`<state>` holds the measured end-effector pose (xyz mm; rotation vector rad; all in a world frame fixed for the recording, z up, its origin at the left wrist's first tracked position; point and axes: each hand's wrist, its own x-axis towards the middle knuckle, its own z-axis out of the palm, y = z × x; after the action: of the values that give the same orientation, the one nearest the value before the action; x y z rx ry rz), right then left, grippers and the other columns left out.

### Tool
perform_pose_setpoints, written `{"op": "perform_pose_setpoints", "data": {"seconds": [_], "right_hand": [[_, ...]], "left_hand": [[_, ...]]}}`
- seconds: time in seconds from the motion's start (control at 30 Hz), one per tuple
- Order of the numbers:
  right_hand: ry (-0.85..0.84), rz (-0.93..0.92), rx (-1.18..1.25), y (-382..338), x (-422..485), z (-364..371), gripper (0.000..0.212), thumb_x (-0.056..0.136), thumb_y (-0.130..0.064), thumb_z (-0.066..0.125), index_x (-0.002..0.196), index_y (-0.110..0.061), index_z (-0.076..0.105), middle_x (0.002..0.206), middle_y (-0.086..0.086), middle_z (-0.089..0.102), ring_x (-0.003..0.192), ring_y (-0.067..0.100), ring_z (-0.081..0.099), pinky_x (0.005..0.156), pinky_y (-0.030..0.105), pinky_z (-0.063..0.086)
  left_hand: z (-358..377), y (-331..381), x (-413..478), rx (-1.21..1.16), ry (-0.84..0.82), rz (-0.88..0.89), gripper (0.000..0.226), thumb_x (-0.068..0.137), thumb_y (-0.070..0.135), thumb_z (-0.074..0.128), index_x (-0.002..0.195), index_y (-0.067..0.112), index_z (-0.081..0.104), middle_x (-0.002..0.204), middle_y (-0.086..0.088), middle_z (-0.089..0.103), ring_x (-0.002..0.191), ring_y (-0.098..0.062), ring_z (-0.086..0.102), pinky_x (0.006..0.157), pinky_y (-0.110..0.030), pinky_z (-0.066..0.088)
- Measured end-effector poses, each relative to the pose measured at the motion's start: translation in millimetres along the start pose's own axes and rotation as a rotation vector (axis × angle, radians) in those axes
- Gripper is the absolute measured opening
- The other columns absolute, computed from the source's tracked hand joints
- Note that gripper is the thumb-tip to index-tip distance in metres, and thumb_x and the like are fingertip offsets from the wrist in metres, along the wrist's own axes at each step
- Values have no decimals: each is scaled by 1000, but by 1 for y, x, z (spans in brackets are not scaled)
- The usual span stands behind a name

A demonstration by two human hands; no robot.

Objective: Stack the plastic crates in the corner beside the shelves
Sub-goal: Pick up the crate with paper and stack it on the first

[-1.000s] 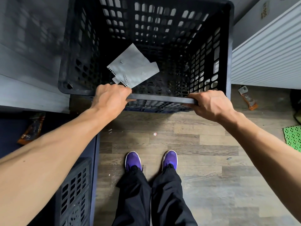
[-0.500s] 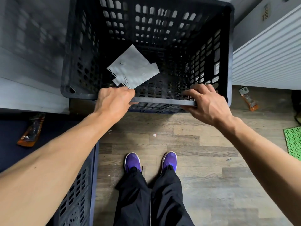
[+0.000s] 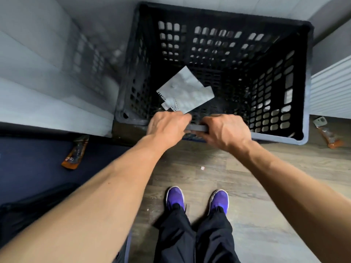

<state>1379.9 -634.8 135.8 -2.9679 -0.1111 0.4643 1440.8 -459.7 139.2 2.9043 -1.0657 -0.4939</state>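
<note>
At the near rim of the crate (image 3: 209,40), left hand (image 3: 167,128) and right hand (image 3: 227,131) both clasp it, close together.

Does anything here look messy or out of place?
Yes. Loose sheets of paper lie in the bottom of the black crate, and orange packets lie discarded on either side of it: left packet, right packet.

The crate (image 3: 209,40) stands in the corner, shelving (image 3: 47,82) just beside its left wall. Paper sheets (image 3: 187,92) lie inside it, near-left. Left hand (image 3: 167,126) and right hand (image 3: 226,131) grip its near rim. One wrapper (image 3: 75,152) lies left of the crate and a second wrapper (image 3: 329,136) right of it, both on the near side.
</note>
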Motion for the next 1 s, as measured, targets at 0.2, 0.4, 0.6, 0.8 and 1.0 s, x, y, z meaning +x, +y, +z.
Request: {"op": "perform_pose_setpoints", "data": {"seconds": [0.2, 0.4, 0.6, 0.8, 1.0], "right_hand": [[-54, 69, 62, -4, -2, 1, 56, 83, -81, 36, 95, -32, 61, 90, -8, 65, 83, 21, 67, 68, 36, 54], [-66, 160, 1, -16, -6, -1, 37, 91, -62, 49, 101, -30, 65, 92, -3, 70, 84, 27, 68, 63, 32, 42], [50, 197, 22, -21, -29, 3, 29, 89, -33, 56, 111, -16, 58, 99, 7, 69, 95, 34, 62, 74, 39, 40], [37, 89, 120, -13, -47, 0, 49, 84, -35, 61, 129, -17, 52, 114, 10, 62, 106, 33, 54, 98, 47, 36], [18, -33, 220, 0, -65, -5, 74, 84, -34, 68, 149, -17, 36, 139, 12, 50, 127, 32, 45, 109, 46, 30]], "left_hand": [[8, 5, -7, -46, 72, -75, 19, 86, 33, 66, 102, 23, 61, 96, -1, 67, 87, -28, 65, 72, -35, 45], [21, 14, -20, -43, 279, -99, 32, 84, 38, 69, 109, 21, 58, 103, -1, 66, 100, -25, 55, 86, -38, 37], [25, 22, -60, -137, 324, -162, 61, 86, 26, 64, 142, 20, 42, 144, -5, 48, 137, -26, 39, 119, -42, 21], [28, 30, -95, -250, 286, -245, 81, 89, 14, 58, 157, 23, 16, 165, -1, 7, 153, -19, 1, 123, -42, 11], [54, 77, -163, -464, 214, -493, 80, 90, 20, 59, 157, 24, 14, 165, -5, 7, 152, -23, 9, 121, -38, 23]]}}
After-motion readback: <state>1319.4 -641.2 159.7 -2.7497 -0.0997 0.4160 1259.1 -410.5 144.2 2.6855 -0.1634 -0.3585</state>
